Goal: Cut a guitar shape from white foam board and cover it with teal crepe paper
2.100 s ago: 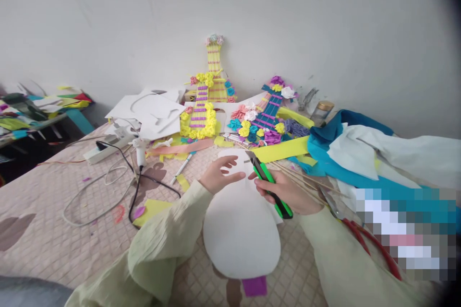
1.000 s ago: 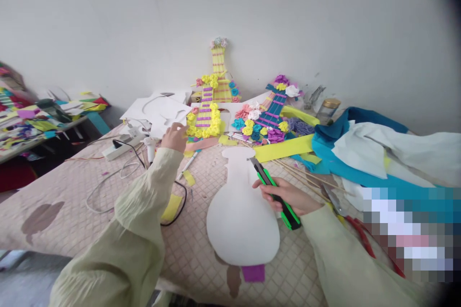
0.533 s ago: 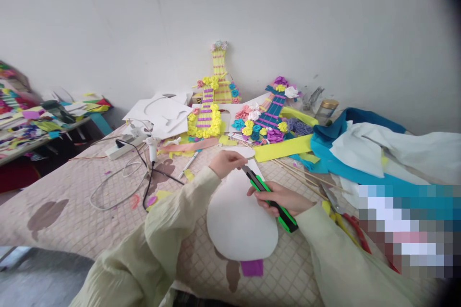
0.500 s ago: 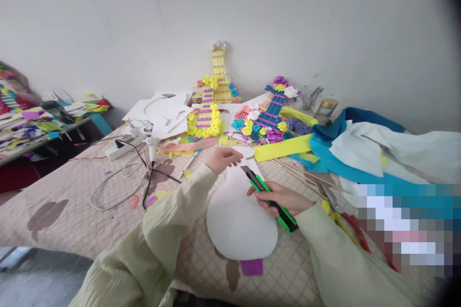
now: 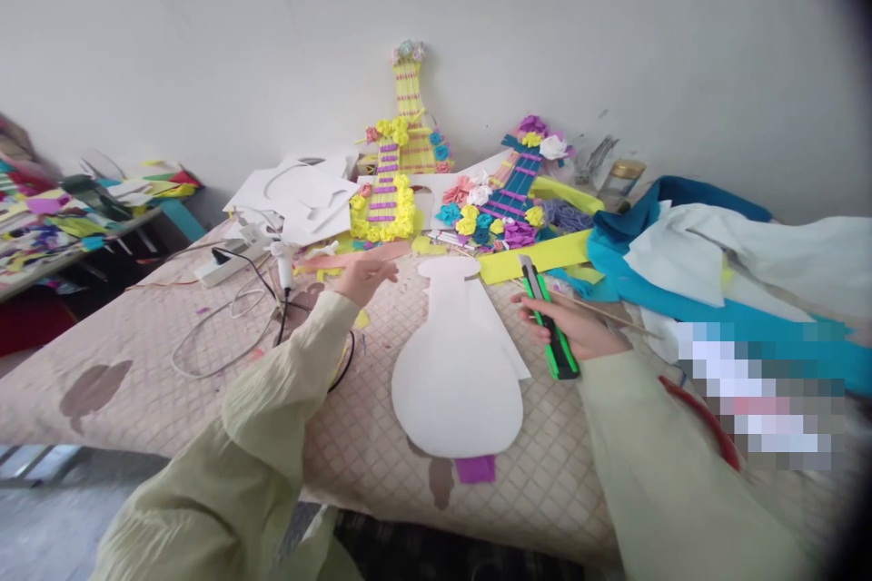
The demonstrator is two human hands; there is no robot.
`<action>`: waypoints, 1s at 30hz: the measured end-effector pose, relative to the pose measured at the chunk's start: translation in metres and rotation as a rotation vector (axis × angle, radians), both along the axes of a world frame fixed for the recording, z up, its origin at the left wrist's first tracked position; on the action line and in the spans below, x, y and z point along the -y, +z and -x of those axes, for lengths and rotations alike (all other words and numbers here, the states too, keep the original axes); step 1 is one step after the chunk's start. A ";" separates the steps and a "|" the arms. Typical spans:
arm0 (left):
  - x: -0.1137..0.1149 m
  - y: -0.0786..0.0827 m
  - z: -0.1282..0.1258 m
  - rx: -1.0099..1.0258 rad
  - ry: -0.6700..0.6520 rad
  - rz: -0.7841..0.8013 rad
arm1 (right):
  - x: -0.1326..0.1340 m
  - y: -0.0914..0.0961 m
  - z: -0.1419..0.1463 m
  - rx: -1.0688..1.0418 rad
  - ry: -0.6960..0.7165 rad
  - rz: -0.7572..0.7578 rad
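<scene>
A white guitar-shaped foam cutout point(image 5: 455, 370) lies flat on the quilted table cover, its neck pointing away from me. My left hand point(image 5: 365, 276) hovers just left of the neck with its fingers stretched out, empty, near a peach foam strip point(image 5: 354, 257). My right hand point(image 5: 579, 329) is to the right of the cutout and grips a green and black utility knife point(image 5: 549, 327), blade end pointing away. The knife is off the cutout.
Two flower-decorated guitar crafts point(image 5: 393, 191) point(image 5: 510, 207) lean at the back wall, beside white foam sheets point(image 5: 300, 195) and a yellow foam strip point(image 5: 538, 259). A glue gun point(image 5: 282, 261), power strip point(image 5: 222, 268) and cables lie left. Blue and white cloth point(image 5: 688, 286) piles right. A purple scrap point(image 5: 475, 468) lies near the table edge.
My left hand has left the cutout's neck and moved left. My right hand has carried the knife off the cutout to the right. The view has tilted down a little.
</scene>
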State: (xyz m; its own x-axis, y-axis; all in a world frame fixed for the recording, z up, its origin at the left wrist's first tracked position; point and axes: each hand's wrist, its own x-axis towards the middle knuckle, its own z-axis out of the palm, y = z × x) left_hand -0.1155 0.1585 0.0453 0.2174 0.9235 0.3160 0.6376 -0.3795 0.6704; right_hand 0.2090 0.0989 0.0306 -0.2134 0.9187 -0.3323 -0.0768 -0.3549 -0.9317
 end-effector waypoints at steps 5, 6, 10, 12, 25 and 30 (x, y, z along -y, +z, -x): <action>0.006 -0.018 -0.029 0.112 -0.088 0.125 | 0.001 -0.005 0.003 0.059 -0.018 -0.023; 0.005 -0.020 -0.033 0.131 -0.091 0.160 | 0.001 -0.005 0.003 0.065 -0.017 -0.029; -0.002 -0.031 -0.044 0.187 -0.081 0.268 | 0.002 -0.007 0.001 0.128 0.009 -0.035; -0.004 -0.039 -0.046 0.220 -0.080 0.325 | 0.002 -0.009 0.001 0.162 0.041 -0.026; 0.014 -0.072 -0.034 0.248 -0.080 0.440 | 0.008 -0.007 0.013 0.273 0.113 0.042; 0.024 -0.066 -0.040 0.087 -0.107 0.360 | 0.006 -0.013 0.014 0.255 0.128 0.045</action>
State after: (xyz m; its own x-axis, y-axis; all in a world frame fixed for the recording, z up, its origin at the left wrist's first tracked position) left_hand -0.0753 0.1346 -0.0208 0.3054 0.9522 -0.0025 0.5418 -0.1716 0.8228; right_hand 0.1954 0.0930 0.0179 -0.2314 0.8727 -0.4299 0.2058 -0.3880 -0.8984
